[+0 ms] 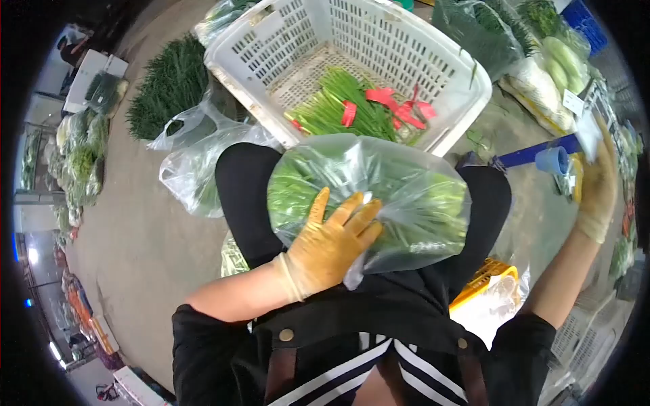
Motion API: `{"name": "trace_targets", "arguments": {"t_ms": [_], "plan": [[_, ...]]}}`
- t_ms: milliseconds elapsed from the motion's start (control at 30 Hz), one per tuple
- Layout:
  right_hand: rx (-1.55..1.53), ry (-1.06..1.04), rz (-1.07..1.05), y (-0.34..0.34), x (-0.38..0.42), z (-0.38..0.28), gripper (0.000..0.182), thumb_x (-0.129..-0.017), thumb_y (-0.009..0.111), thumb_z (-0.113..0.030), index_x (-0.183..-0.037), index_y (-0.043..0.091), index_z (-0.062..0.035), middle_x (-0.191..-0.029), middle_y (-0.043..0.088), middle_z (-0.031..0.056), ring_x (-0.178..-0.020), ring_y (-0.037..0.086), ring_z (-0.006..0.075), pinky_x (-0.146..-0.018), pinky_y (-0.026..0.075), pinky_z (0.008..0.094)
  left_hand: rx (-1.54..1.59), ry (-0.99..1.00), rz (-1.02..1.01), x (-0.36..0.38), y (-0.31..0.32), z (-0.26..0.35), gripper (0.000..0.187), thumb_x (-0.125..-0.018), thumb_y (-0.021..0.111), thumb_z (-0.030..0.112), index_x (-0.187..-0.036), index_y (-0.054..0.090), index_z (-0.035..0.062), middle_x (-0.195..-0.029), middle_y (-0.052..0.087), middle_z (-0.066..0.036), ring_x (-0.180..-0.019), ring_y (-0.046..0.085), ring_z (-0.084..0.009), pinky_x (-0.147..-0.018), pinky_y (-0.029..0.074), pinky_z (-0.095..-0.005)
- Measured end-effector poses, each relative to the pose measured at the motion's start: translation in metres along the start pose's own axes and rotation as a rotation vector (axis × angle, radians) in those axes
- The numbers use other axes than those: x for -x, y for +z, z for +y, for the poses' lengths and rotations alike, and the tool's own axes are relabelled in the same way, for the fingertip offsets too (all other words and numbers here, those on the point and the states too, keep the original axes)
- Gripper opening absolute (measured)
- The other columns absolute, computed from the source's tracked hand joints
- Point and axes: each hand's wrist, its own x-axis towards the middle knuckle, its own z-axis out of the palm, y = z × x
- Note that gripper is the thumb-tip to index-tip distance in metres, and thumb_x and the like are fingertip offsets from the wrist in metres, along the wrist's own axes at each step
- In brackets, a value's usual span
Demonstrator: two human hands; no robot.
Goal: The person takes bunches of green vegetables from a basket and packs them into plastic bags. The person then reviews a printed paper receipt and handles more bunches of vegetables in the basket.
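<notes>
A clear plastic bag [420, 233] filled with green leafy vegetables lies across my thighs. My left hand [335, 240], in a yellowish stained glove, rests on top of it with the fingers spread. At far right my right hand [599, 176], gloved too, is stretched out beside a blue tape dispenser [542, 154]. A thin pale slip [588, 137] shows at its fingers, seemingly pinched there; what it is I cannot make out. Beyond the bag, a white plastic crate [453, 74] holds green stalks [342, 101] bundled with red tape [382, 97].
Dark green bunches [169, 88] and a thin plastic bag [203, 162] lie on the floor at left. A yellow basket [477, 281] stands by my right leg. Bagged pale vegetables [538, 88] and a blue crate [586, 27] are at the upper right.
</notes>
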Motion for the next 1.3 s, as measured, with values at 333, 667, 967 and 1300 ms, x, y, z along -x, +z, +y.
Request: {"name": "trace_targets", "arguments": {"t_ms": [333, 667, 967, 1300], "plan": [[0.745, -0.064, -0.829, 0.264, 0.095, 0.099, 0.042, -0.077, 0.069, -0.012, -0.117, 0.06, -0.0057, -0.099, 0.067, 0.0155, -0.086, 0.066, 0.0244, -0.076, 0.051, 0.0328, 0.113, -0.047, -0.023, 0.03, 0.009, 0.001, 0.048, -0.085, 0.052, 0.026, -0.132, 0.05, 0.0185, -0.149, 0.036, -0.006, -0.135, 0.036, -0.027, -0.098, 0.025, -0.0717], [1.144, -0.362, -0.582, 0.261, 0.103, 0.111, 0.052, -0.075, 0.071, -0.016, -0.124, 0.056, -0.0105, -0.113, 0.057, 0.0149, -0.104, 0.056, 0.0333, -0.088, 0.045, 0.044, 0.112, 0.008, 0.074, 0.035, 0.015, -0.004, 0.045, -0.085, 0.048, 0.024, -0.129, 0.053, 0.0153, -0.146, 0.04, -0.01, -0.132, 0.039, -0.0302, -0.102, 0.024, -0.0678], [1.047, -0.501, -0.536, 0.227, 0.084, 0.089, 0.052, -0.074, 0.071, -0.014, -0.123, 0.055, -0.0088, -0.114, 0.059, 0.0145, -0.106, 0.057, 0.0298, -0.093, 0.044, 0.0404, -0.004, -0.045, 0.171, 0.01, -0.014, -0.015, 0.024, -0.077, 0.056, 0.021, -0.101, 0.058, 0.0178, -0.098, 0.057, 0.0, -0.082, 0.059, -0.0144, -0.07, 0.041, -0.0272], [0.085, 0.301, -0.213, -0.005, 0.054, 0.144, 0.042, -0.098, 0.044, -0.024, -0.132, 0.051, -0.0005, -0.134, 0.052, 0.012, -0.116, 0.051, 0.0216, -0.102, 0.037, 0.0333, 0.533, 0.076, 0.66, 0.039, -0.087, -0.098, 0.018, -0.076, 0.064, 0.019, -0.087, 0.066, 0.0047, -0.075, 0.067, -0.012, -0.076, 0.066, -0.0292, -0.067, 0.052, -0.0378]]}}
